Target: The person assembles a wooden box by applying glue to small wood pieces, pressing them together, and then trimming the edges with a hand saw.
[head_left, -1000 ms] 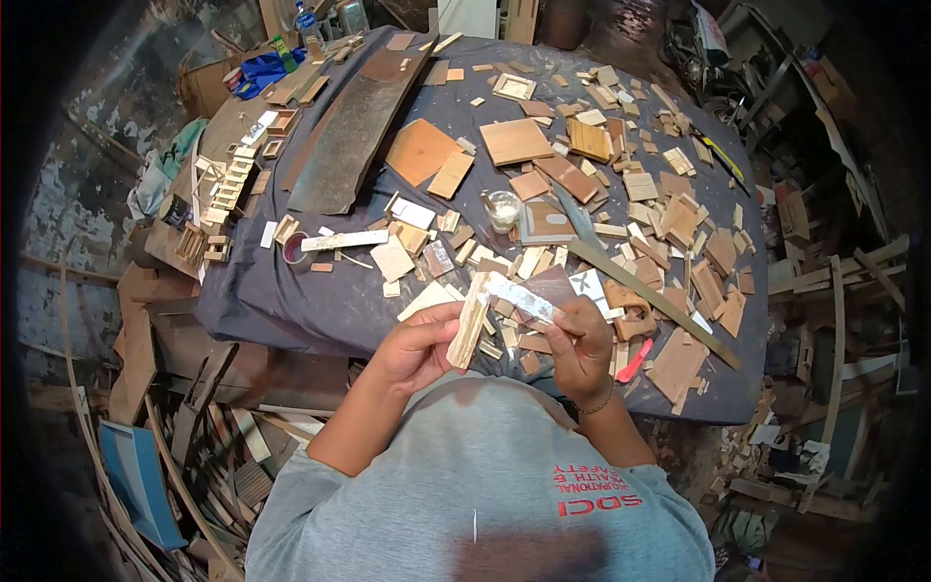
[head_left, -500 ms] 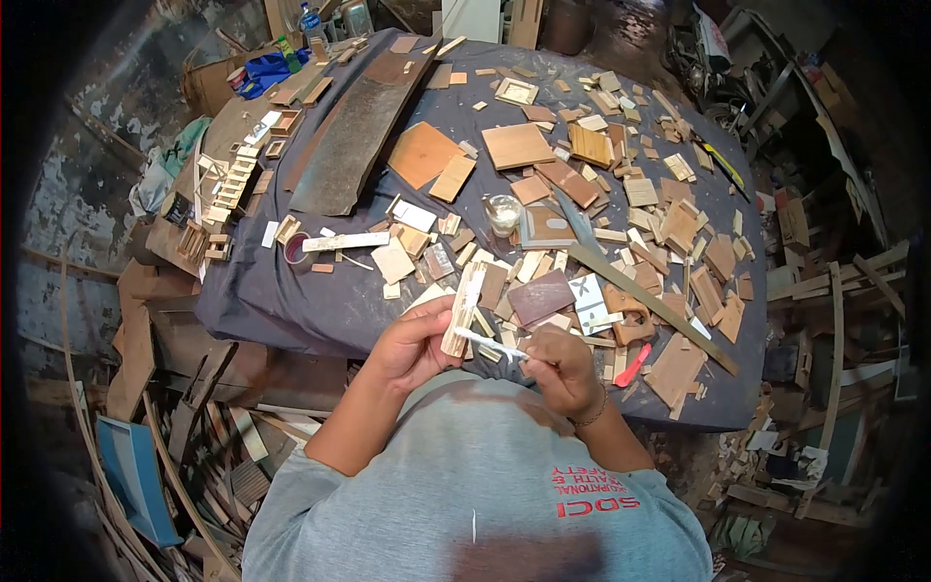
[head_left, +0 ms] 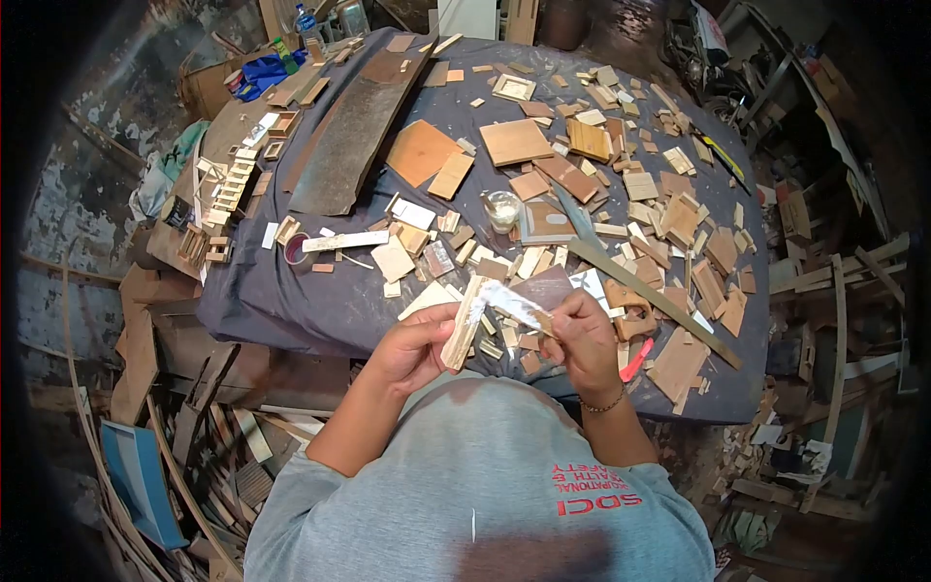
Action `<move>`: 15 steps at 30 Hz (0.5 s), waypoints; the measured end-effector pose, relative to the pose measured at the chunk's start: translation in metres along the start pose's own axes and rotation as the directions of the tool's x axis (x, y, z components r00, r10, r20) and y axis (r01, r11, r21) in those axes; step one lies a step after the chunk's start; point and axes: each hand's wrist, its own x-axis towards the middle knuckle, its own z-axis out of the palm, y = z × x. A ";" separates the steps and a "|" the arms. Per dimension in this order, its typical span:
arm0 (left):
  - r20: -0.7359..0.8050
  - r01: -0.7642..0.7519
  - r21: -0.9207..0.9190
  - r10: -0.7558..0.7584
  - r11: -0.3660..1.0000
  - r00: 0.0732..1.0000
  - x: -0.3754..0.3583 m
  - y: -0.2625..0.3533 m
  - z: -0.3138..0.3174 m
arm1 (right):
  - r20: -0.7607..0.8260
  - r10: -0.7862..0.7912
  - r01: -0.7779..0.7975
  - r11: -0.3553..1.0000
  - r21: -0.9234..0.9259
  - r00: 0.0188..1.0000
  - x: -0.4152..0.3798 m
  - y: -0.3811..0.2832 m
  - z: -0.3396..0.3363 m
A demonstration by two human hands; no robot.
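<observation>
1. At the far left, a row of small slatted wooden pieces [head_left: 229, 184] stands assembled, by the look of it, near the edge of the cloth-covered counter [head_left: 262, 310].
2. The left hand [head_left: 412, 349] is clamped on a pale wooden piece [head_left: 460, 336], held above the counter's near edge, close to the body.
3. White paste lies on the upper part of that piece; its lower part looks bare, so the coating seems only partly done. Its underside cannot be seen.
4. Behind it, a glass jar [head_left: 502, 211] with white contents sits upright on the counter.
5. The right hand [head_left: 585, 344] pinches a flat, white-smeared stick [head_left: 516, 304], whose tip meets the piece's upper end; the hands are apart.
6. Further right, loose wooden blocks [head_left: 720, 250] lie scattered beyond a handsaw [head_left: 630, 312], not joined as far as shows.
</observation>
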 end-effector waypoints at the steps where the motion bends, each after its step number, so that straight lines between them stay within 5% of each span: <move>1: 0.045 0.004 -0.032 -0.002 0.999 0.999 0.001 0.001 0.000 | 0.013 0.053 -0.053 0.998 -0.024 0.999 0.000 0.000 -0.001; 3: 0.090 0.008 -0.062 -0.003 0.998 0.996 0.002 0.002 0.003 | 0.049 0.100 -0.100 0.995 -0.011 0.994 0.000 -0.004 -0.001; 8: -0.087 -0.049 -0.116 0.039 0.992 0.995 0.002 0.005 0.016 | 0.243 0.196 -0.206 0.978 0.017 0.950 -0.002 -0.007 -0.015; 11: -0.074 -0.041 -0.122 0.032 0.992 0.997 0.004 0.003 0.013 | 0.140 0.004 -0.007 1.000 0.023 0.990 -0.004 -0.003 -0.010; 13: 0.013 -0.016 -0.133 0.018 0.991 1.000 0.006 -0.002 0.000 | 0.016 -0.205 0.204 0.964 -0.169 0.979 -0.002 -0.008 -0.001; 15: 0.099 0.010 -0.141 0.004 0.990 0.995 0.007 -0.003 -0.002 | -0.007 -0.239 0.231 0.945 -0.231 0.971 0.000 -0.005 -0.003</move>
